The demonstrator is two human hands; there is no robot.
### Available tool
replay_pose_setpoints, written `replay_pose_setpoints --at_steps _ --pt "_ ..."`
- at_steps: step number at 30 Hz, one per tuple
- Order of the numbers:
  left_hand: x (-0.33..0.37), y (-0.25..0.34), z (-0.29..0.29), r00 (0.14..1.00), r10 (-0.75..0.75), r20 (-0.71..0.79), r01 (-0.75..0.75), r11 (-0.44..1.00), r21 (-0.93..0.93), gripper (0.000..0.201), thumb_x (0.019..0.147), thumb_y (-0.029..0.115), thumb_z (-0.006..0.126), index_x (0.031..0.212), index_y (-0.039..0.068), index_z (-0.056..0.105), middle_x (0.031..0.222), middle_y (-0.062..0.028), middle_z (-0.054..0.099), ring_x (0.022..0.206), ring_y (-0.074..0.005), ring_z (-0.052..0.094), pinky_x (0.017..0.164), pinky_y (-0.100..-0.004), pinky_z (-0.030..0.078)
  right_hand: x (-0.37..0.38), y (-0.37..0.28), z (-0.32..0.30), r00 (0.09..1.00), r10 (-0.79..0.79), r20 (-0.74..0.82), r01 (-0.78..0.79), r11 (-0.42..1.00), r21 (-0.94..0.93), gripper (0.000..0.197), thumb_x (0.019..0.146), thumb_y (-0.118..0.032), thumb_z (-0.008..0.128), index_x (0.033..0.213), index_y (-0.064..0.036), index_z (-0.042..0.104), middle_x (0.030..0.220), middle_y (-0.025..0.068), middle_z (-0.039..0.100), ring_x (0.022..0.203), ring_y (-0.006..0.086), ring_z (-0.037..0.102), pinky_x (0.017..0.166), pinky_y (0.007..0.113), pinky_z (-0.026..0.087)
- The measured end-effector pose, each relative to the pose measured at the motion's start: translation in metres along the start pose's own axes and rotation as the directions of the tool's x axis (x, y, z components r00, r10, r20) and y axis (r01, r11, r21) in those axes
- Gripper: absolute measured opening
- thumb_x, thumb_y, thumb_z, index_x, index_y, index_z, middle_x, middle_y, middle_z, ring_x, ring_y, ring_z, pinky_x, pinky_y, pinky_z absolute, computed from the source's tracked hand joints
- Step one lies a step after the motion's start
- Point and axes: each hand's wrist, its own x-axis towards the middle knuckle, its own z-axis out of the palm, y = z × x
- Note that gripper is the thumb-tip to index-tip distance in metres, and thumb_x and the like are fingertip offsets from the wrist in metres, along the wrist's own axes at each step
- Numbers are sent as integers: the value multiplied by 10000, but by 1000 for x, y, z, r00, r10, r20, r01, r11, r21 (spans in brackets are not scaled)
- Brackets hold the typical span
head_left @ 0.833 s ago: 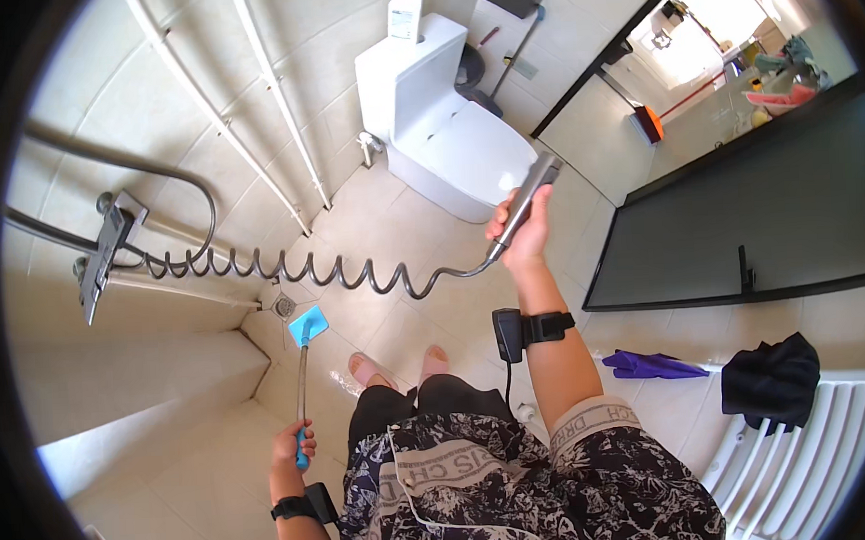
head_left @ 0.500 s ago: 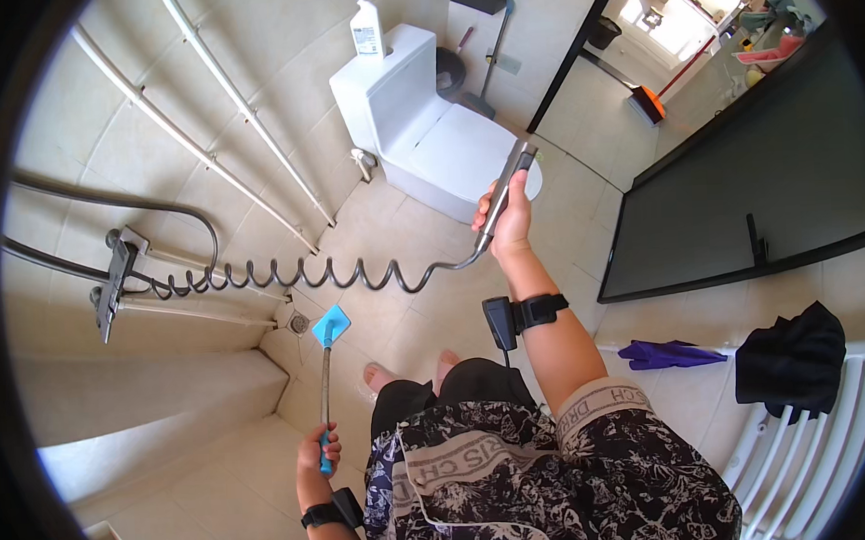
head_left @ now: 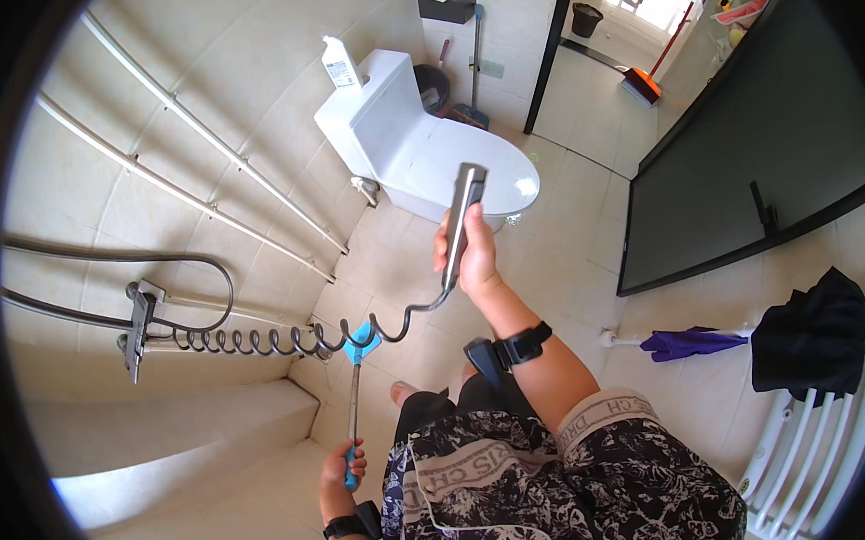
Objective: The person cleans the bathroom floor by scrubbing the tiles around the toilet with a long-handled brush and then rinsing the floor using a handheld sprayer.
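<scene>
My right hand (head_left: 474, 257) is wrapped round a silver handheld sprayer (head_left: 466, 196), held up with its head pointing away from me, toward the toilet. From its lower end a dark coiled hose (head_left: 410, 314) runs left to a wall bracket (head_left: 141, 326). In my left hand (head_left: 339, 467), low and near my body, is the blue grip of a long-handled scrub brush (head_left: 355, 399). Its flat light-blue head is down by the floor, partly behind the coils. Ahead of the sprayer stands a white toilet (head_left: 373, 133) with its lid down; a wet-looking glint shows on the lid.
A white bottle (head_left: 340, 64) stands on the toilet tank. White pipes (head_left: 179, 107) run along the left wall. At right are a dark door (head_left: 746, 160), a purple cloth (head_left: 691, 343), a black cloth (head_left: 810, 336) and a white radiator (head_left: 817, 456). A broom (head_left: 642, 85) lies beyond the doorway.
My right hand has moved left and nearer to me with the sprayer, and the hose sags closer. The brush head now sits behind the coils. The whole view has shifted slightly.
</scene>
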Motion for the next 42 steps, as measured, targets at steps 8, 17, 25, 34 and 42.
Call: replay_pose_setpoints --at_steps 8,17,25,34,42 --pt "1 -2 2 1000 7 18 -7 1000 4 190 871 230 490 990 82 475 670 -15 463 453 -73 355 347 -175 290 9 -25 7 994 -107 16 108 992 -62 614 811 -652 370 798 -44 455 528 66 471 392 166 469 380 273 414" --pt "1 -4 -14 999 30 -22 -30 1000 10 217 876 235 472 1007 63 473 687 -18 457 451 -60 359 335 -152 291 -4 -15 20 995 -68 67 73 994 -76 583 822 -643 357 769 -69 444 519 65 467 385 169 464 383 276 408" --pt "2 -9 -20 999 33 -22 -34 999 -36 204 868 223 488 984 56 473 668 -28 462 449 -73 362 338 -168 295 5 -18 45 990 0 142 16 994 -108 581 835 -620 364 778 -50 460 521 70 473 380 170 469 381 274 413" --pt "3 -13 -29 1000 18 -19 -20 996 -81 190 870 222 487 964 57 473 666 -31 456 443 -83 362 336 -170 294 19 -27 47 992 -79 101 96 979 -181 575 844 -610 359 789 -45 456 525 68 478 376 168 466 366 266 406" --pt "7 -13 -38 1000 16 -25 -19 994 -107 174 870 220 480 951 67 469 650 -21 446 434 -81 350 330 -174 287 3 2 42 986 123 110 -102 978 -183 570 840 -615 363 746 -61 459 510 63 478 361 163 460 349 261 393"
